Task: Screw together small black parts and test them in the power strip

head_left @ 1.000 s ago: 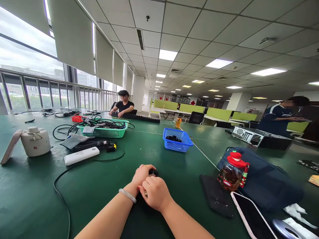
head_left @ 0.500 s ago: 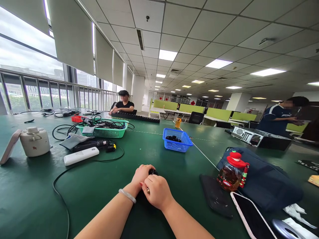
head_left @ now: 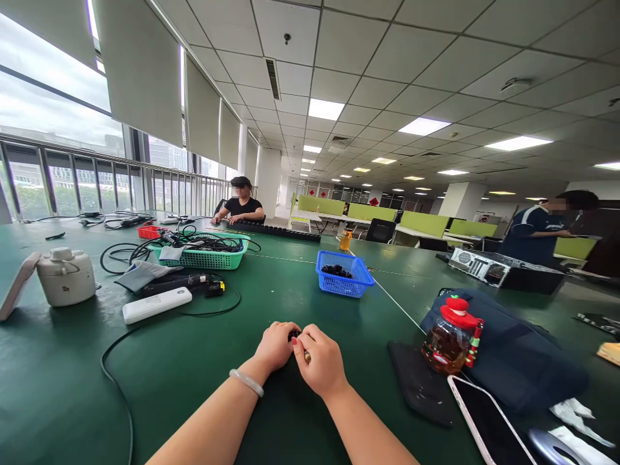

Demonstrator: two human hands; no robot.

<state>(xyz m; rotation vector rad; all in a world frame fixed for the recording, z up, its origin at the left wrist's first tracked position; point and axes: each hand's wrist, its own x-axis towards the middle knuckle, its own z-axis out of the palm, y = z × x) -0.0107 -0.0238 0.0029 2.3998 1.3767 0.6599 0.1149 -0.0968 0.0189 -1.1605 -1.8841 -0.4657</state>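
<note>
Presently gripping a small black piece (head_left: 293, 335) toward six o'clock in the curled left hand (head_left: 275, 344), just beside a bunched right hand (head_left: 320, 361) of uncertain hold, seemingly busy with fine two-handed work and probably calling for a steady left grip next.

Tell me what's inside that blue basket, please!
In the blue basket lies a heap of small black things, too tiny here to name. What lies under the heap is covered, so I can't see it.
</note>
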